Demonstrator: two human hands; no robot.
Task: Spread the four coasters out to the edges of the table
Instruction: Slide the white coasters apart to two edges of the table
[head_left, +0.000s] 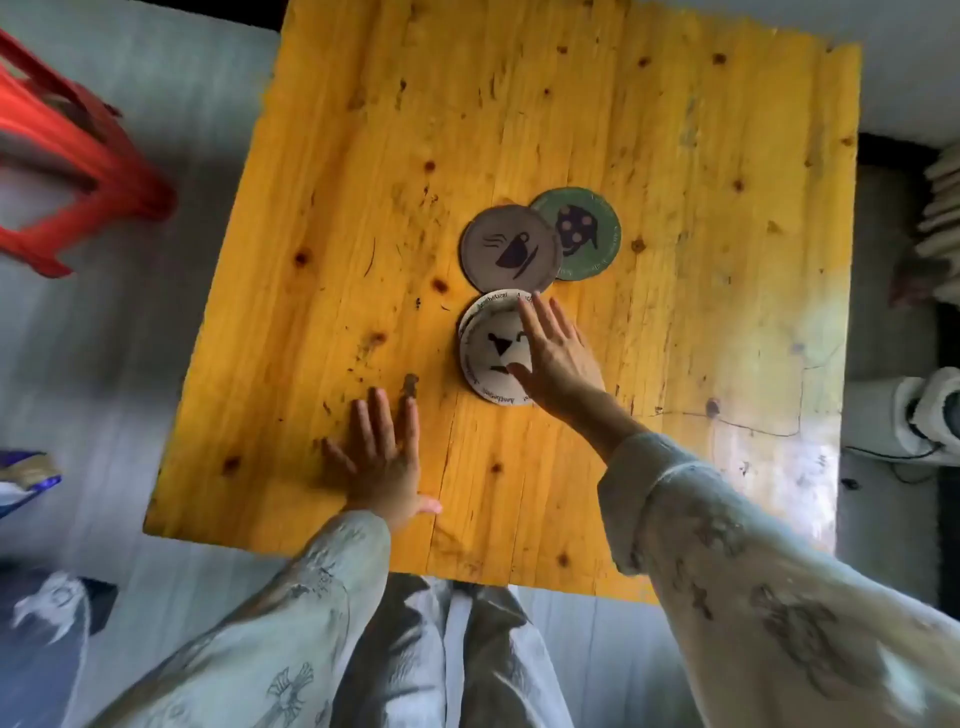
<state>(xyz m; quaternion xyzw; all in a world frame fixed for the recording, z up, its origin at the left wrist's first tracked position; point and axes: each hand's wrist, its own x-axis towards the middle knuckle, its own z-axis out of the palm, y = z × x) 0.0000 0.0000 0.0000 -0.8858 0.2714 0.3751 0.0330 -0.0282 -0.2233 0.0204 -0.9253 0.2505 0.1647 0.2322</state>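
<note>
Round coasters cluster near the middle of the yellow wooden table (675, 156). A green coaster (597, 213) lies farthest back, partly under a grey-brown coaster (511, 249) printed with a cup. Nearest me is a white coaster (488, 358), stacked on another white coaster (485, 304) whose rim shows at its far left. My right hand (556, 358) lies flat on the top white coaster, fingers spread. My left hand (376, 457) rests palm down on bare wood to the near left, holding nothing.
A red plastic stool (78, 156) stands off the table's left side. White objects (930, 410) and a stack of pale items (940, 218) sit on the floor to the right. The table's near edge (363, 556) is just above my lap.
</note>
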